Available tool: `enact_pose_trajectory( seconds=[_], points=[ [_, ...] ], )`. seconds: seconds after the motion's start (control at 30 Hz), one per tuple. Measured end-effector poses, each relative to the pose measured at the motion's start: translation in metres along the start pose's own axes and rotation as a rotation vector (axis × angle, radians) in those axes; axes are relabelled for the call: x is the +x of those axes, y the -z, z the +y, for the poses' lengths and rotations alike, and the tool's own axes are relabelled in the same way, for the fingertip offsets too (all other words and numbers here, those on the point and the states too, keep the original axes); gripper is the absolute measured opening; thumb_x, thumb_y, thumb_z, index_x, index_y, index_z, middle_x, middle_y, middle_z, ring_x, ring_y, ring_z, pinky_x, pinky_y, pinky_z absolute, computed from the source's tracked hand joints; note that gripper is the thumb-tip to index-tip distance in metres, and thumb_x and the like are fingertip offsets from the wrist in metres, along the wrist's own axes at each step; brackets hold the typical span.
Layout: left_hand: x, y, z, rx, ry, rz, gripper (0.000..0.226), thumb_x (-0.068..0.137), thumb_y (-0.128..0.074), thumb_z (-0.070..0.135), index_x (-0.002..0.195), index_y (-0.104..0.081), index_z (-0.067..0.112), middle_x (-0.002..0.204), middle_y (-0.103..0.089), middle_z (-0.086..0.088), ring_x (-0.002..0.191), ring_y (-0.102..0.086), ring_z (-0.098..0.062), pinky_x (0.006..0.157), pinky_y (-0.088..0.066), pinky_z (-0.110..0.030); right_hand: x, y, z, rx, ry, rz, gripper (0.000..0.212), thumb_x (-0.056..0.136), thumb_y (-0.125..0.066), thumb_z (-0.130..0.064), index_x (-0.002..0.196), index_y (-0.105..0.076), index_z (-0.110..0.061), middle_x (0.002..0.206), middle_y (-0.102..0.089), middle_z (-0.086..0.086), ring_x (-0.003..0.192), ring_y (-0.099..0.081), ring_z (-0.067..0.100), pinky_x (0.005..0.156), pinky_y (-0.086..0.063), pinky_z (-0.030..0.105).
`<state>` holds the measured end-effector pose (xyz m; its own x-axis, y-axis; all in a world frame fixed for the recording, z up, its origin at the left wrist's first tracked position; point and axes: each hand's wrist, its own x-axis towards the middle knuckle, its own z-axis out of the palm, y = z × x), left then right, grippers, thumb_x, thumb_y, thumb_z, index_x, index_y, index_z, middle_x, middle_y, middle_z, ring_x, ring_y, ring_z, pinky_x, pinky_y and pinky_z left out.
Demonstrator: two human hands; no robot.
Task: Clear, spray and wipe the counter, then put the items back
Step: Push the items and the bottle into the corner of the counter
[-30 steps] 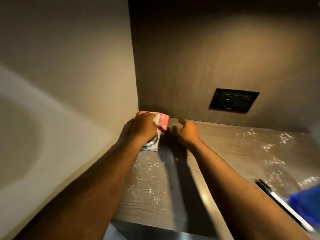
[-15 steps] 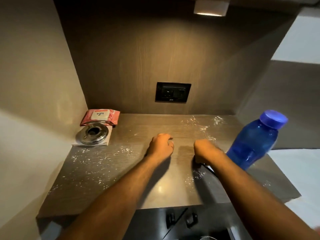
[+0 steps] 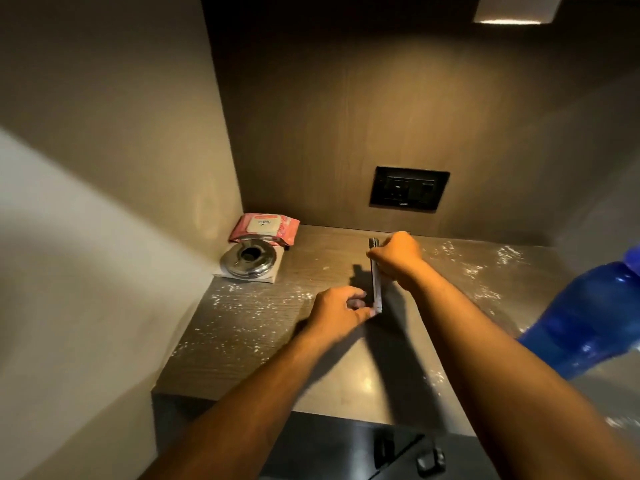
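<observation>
A white pen with a black cap [image 3: 376, 278] is held over the middle of the wood-grain counter [image 3: 263, 341], its cap pointing toward the back wall. My right hand [image 3: 398, 259] grips its upper part. My left hand [image 3: 341, 306] pinches its near end. The counter is speckled with white flecks or droplets. In the back left corner lies a pink wipes pack [image 3: 265, 229], and right in front of it a round metal ashtray [image 3: 250, 260] sits on a white napkin. A blue bottle [image 3: 588, 327] stands at the right edge, partly cut off.
A black wall socket [image 3: 408, 188] is set in the back panel above the counter. Walls close in the left side and back. A lamp [image 3: 516, 10] shines at top right. Dark drawer fronts with handles [image 3: 429, 459] lie below the counter's front edge.
My hands left the wipes pack and ashtray in the corner. The right hand picked the pen up from beside the bottle, and both hands now hold it over the counter.
</observation>
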<state>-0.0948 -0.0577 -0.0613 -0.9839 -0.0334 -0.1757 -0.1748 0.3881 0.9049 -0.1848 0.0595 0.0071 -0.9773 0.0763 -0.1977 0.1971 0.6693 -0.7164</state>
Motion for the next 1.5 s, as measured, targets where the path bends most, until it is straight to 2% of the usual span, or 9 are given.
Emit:
enact_pose_trajectory(
  seconds=[0.13,0.23,0.33,0.5,0.87,1.0,1.2,1.33,1.5],
  points=[
    [-0.003,0.035,-0.013,-0.061,0.046,0.102,0.041,0.084,-0.069,0.013,0.123,-0.062,0.025,0.107,-0.069,0.002,0.088,-0.069,-0.017,0.066,-0.061,-0.038,0.016,-0.043,-0.029,0.224,-0.043,-0.068,0.018,0.092,-0.065,-0.017,0.093,-0.065,0.001,0.072,-0.061,0.014,0.06,-0.06,0.021,0.056,-0.052,0.033],
    [-0.001,0.064,-0.022,-0.027,0.075,0.222,0.043,0.087,-0.066,0.016,0.127,-0.058,0.029,0.112,-0.068,0.006,0.081,-0.068,-0.009,0.046,-0.053,-0.019,0.022,-0.078,-0.045,0.327,-0.099,-0.101,0.014,0.093,-0.062,-0.013,0.096,-0.065,0.0,0.072,-0.059,0.013,0.057,-0.057,0.017,0.044,-0.048,0.024],
    [0.005,0.085,-0.027,0.02,0.071,0.254,0.04,0.088,-0.064,0.017,0.127,-0.057,0.027,0.117,-0.067,0.005,0.082,-0.066,-0.007,0.047,-0.051,-0.016,0.024,-0.108,-0.055,0.286,-0.103,-0.126,0.01,0.092,-0.063,-0.014,0.092,-0.064,-0.003,0.079,-0.063,0.015,0.062,-0.06,0.022,0.056,-0.052,0.032],
    [0.021,0.102,-0.03,0.264,0.059,0.278,0.017,0.09,-0.06,0.017,0.106,-0.065,0.021,0.1,-0.071,0.001,0.091,-0.065,-0.017,0.082,-0.054,-0.036,0.025,-0.142,-0.061,0.183,-0.069,-0.131,0.014,0.086,-0.071,-0.012,0.096,-0.065,-0.003,0.093,-0.07,0.019,0.086,-0.069,0.033,0.077,-0.06,0.047],
    [0.036,0.106,-0.023,0.621,0.076,0.433,0.017,0.091,-0.052,0.014,0.103,-0.064,0.015,0.105,-0.069,-0.01,0.096,-0.065,-0.03,0.073,-0.049,-0.034,0.017,-0.146,-0.052,0.294,0.031,-0.034,0.013,0.089,-0.062,-0.01,0.079,-0.071,-0.011,0.086,-0.073,0.016,0.087,-0.07,0.034,0.081,-0.058,0.049],
    [0.035,0.092,-0.015,0.61,0.065,0.474,0.016,0.089,-0.055,0.022,0.1,-0.066,0.017,0.101,-0.07,-0.01,0.094,-0.065,-0.032,0.066,-0.043,-0.033,-0.007,-0.089,-0.034,0.359,0.143,0.131,0.015,0.09,-0.068,-0.023,0.094,-0.073,-0.009,0.087,-0.073,0.01,0.084,-0.068,0.026,0.082,-0.056,0.052],
    [0.039,-0.001,0.032,0.301,-0.14,0.116,0.022,0.083,-0.067,0.027,0.103,-0.069,0.017,0.105,-0.071,-0.006,0.094,-0.064,-0.024,0.079,-0.049,-0.029,-0.055,0.077,-0.014,0.16,0.341,0.458,0.021,0.085,-0.072,-0.025,0.096,-0.075,-0.008,0.091,-0.074,0.012,0.08,-0.066,0.021,0.081,-0.056,0.049],
    [0.02,-0.084,0.07,0.16,-0.273,-0.208,0.053,0.073,-0.078,0.043,0.119,-0.062,0.024,0.118,-0.065,0.003,0.097,-0.058,-0.008,0.082,-0.048,-0.024,-0.103,0.171,0.018,-0.091,0.391,0.704,0.026,0.087,-0.068,-0.036,0.094,-0.074,-0.012,0.091,-0.074,0.008,0.085,-0.066,0.023,0.082,-0.052,0.037],
    [-0.008,-0.156,0.095,-0.009,-0.262,-0.424,0.085,0.063,-0.087,0.036,0.137,-0.047,0.026,0.138,-0.053,0.0,0.119,-0.053,-0.013,0.099,-0.045,-0.031,-0.147,0.225,0.066,-0.2,0.454,1.116,0.049,0.089,-0.059,-0.056,0.106,-0.071,-0.012,0.1,-0.07,0.011,0.092,-0.061,0.032,0.08,-0.037,0.023]
  ],
)
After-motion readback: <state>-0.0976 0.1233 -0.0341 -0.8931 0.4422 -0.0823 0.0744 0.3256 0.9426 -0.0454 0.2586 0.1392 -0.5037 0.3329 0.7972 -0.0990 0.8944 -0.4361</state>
